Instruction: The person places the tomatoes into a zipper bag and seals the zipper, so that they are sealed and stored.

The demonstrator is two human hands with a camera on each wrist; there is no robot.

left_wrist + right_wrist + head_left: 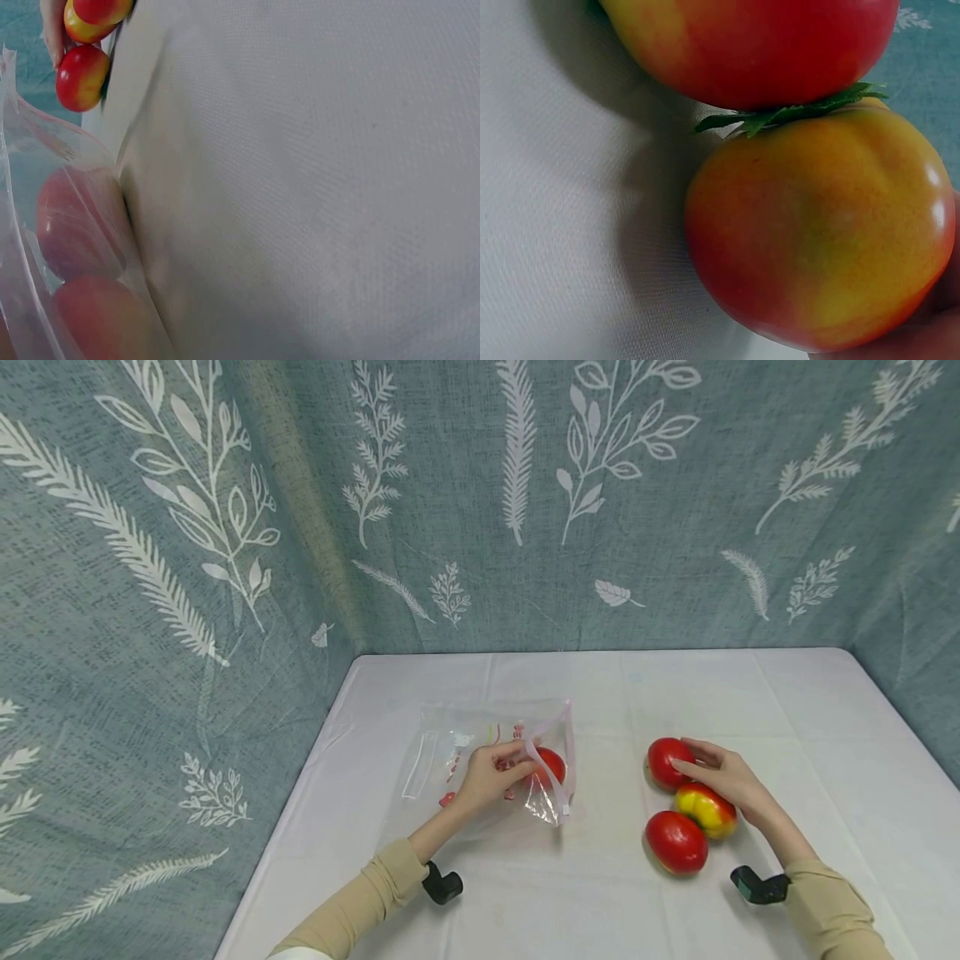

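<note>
A clear zip bag [442, 727] with a pink zip edge lies on the table, its mouth to the right. My left hand [487, 774] pinches the bag's edge between thumb and fingers. Inside the bag is a red tomato [552, 765]; the left wrist view shows a second tomato [105, 319] beside it behind the plastic. My right hand [723, 777] holds the farthest red tomato [667, 762], thumb on its near side. Against it sits a yellow-and-red tomato [705, 810], and nearest me another red tomato [677, 842]. Green leaves [795, 112] show between two tomatoes in the right wrist view.
A white cloth covers the table [600, 885]. A blue-green curtain [465, 510] with white leaf prints stands behind it and along the left side. Black devices [442, 885] are worn at both wrists.
</note>
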